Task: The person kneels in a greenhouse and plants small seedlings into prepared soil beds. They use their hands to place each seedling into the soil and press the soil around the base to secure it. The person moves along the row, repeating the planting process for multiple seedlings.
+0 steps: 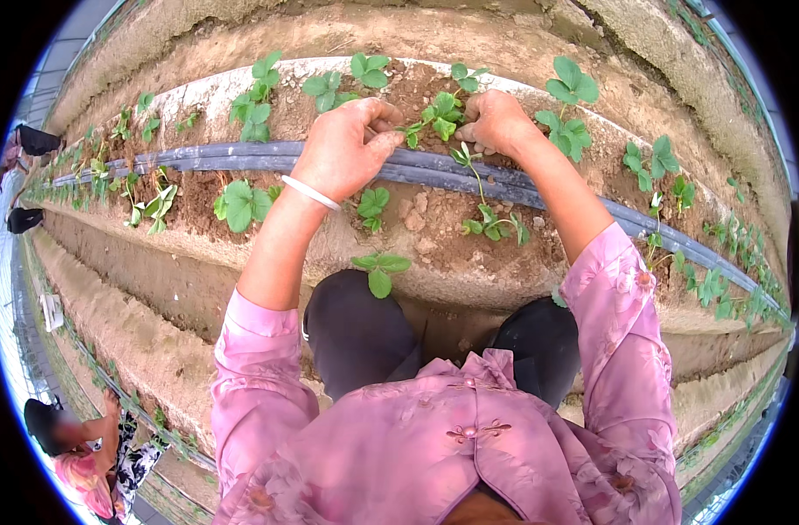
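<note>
A strawberry plant (444,113) stands in loose soil on a raised bed, with one of my hands on each side of it. At its left, my left hand (355,146) has curled fingers, the thumb tip close to a low leaf of the plant. Whether the fingers grip that leaf is unclear. My right hand (496,123) is bent down at the plant's right, fingertips at the soil by the stems. Anything inside its fingers is hidden. Just below the hands run black drip irrigation hoses (432,168). A small seedling (468,161) leans across them near my right hand.
More strawberry plants (242,205) grow along both sides of the hoses. A furrow (449,325) lies between my knees (360,328). Further beds (130,315) run behind me. Another person (88,453) crouches at lower left; other people (35,141) are at the far left.
</note>
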`<state>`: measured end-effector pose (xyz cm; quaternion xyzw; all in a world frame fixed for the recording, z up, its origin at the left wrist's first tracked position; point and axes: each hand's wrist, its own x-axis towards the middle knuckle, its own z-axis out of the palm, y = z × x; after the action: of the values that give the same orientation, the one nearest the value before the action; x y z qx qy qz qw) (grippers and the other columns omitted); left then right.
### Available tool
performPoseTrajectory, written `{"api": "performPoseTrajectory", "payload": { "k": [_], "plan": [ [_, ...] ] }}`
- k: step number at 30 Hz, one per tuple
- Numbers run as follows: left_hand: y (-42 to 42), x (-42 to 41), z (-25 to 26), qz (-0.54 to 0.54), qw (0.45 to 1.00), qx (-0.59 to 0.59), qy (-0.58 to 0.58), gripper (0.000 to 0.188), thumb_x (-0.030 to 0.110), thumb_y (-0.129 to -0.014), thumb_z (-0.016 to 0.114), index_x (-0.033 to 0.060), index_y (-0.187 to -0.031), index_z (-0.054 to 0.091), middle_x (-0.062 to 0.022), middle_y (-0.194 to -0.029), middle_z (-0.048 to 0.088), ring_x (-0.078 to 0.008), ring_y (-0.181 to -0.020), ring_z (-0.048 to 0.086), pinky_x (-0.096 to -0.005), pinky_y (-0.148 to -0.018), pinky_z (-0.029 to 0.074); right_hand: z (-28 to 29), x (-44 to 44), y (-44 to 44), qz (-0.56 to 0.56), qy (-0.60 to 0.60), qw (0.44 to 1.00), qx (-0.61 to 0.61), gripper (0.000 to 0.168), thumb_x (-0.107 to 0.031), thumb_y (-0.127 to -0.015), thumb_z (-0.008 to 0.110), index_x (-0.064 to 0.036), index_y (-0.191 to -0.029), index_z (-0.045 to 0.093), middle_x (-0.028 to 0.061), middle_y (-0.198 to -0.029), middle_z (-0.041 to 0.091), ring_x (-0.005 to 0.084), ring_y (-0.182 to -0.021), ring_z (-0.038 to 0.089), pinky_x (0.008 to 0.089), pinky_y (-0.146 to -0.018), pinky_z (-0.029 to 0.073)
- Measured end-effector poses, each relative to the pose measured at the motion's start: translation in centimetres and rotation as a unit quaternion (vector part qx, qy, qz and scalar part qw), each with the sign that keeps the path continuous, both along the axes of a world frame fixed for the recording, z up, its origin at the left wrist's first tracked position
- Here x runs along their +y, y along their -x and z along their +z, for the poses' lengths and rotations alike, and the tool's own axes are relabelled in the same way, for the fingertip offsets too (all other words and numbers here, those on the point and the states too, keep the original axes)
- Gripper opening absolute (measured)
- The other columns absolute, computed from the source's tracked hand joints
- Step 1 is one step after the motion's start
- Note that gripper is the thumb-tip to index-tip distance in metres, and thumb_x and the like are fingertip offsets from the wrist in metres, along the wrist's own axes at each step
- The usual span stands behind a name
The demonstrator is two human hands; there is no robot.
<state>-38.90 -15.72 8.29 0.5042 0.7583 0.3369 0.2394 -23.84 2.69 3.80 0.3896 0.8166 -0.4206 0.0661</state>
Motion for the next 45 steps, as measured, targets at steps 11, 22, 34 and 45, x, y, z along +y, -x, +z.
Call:
{"api": "performPoseTrajectory", "payload": {
  "k": [11,22,34,45],
  "plan": [
    [-6.2,-4.1,-1.9,0.024,0.994,-0.09,-0.052,0.018,0.001,-0.082,0.07,-0.0003,-0.101,0.069,-0.0055,-0.084,0.065,-0.0095,-0.072,0.061,-0.0247,-0.063,0.05,-2.0,-1.2,1.4,0.004,-0.173,0.985,-0.011,0.033,-0.025,-0.068,0.079,0.0,-0.088,0.07,0.0165,-0.069,0.065,0.0245,-0.066,0.065,0.0381,-0.065,0.053],
    [-11.8,-2.9,-3.1,-0.108,0.976,-0.065,-0.178,0.015,0.004,-0.078,0.072,0.0058,-0.093,0.067,-0.0112,-0.082,0.063,-0.0296,-0.072,0.063,-0.0364,-0.065,0.052,-1.2,-1.6,1.7,-0.005,-0.142,0.987,-0.072,0.047,-0.041,-0.071,0.076,-0.004,-0.1,0.072,0.0187,-0.102,0.07,0.0338,-0.097,0.067,0.0417,-0.087,0.052],
    [-14.7,-2.6,-7.8,-0.18,0.969,0.023,-0.166,0.011,0.019,-0.083,0.064,0.0085,-0.086,0.06,-0.0101,-0.081,0.056,-0.0333,-0.071,0.063,-0.046,-0.06,0.051,-3.9,0.0,1.8,-0.008,-0.081,0.996,0.028,0.037,-0.03,-0.076,0.08,0.0,-0.096,0.072,0.0111,-0.067,0.067,0.0162,-0.055,0.062,0.0331,-0.052,0.048],
    [-14.2,-2.7,-8.0,-0.183,0.977,0.033,-0.104,0.017,0.022,-0.081,0.064,0.0055,-0.083,0.062,-0.0126,-0.083,0.062,-0.0353,-0.079,0.065,-0.047,-0.068,0.053,-1.1,0.4,0.1,0.024,-0.128,0.991,0.025,0.026,-0.015,-0.072,0.079,0.002,-0.088,0.069,0.0167,-0.072,0.068,0.0226,-0.061,0.065,0.0354,-0.061,0.051]
  ]
}}
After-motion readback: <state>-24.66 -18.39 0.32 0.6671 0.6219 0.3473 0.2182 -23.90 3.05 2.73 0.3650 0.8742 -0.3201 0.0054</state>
